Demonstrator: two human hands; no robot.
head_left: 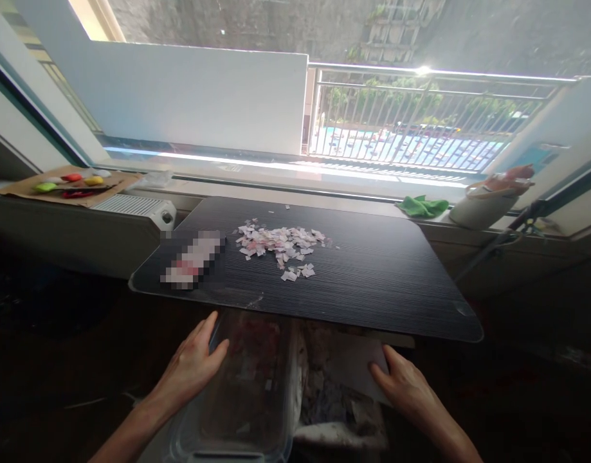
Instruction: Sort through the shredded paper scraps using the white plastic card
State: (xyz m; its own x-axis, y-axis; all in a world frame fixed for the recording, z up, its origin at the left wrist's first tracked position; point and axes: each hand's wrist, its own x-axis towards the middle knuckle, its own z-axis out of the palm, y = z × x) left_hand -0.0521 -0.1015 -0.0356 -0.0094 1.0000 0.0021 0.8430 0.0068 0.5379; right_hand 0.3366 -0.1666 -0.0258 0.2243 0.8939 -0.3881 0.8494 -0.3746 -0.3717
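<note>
My left hand (196, 354) is at the left edge of a see-through plastic box (288, 411), thumb and fingers apart, holding nothing. Below the table's front edge, my right hand (404, 379) pinches a pale, flat sheet (355, 363), like paper or thin card, between thumb and fingers. The sheet is in shadow above a container of dark, crumpled material (324, 405) that I cannot name. On the dark wood-grain table (372, 276) lies a loose heap of small white and pinkish paper scraps (278, 241).
A pixelated object (193, 260) lies on the table's left side. Behind are a radiator (136, 209), a brown board (20, 186) with colourful items, a green cloth (424, 206) and a pale pot (483, 206). Beyond the window runs a metal railing (420, 122).
</note>
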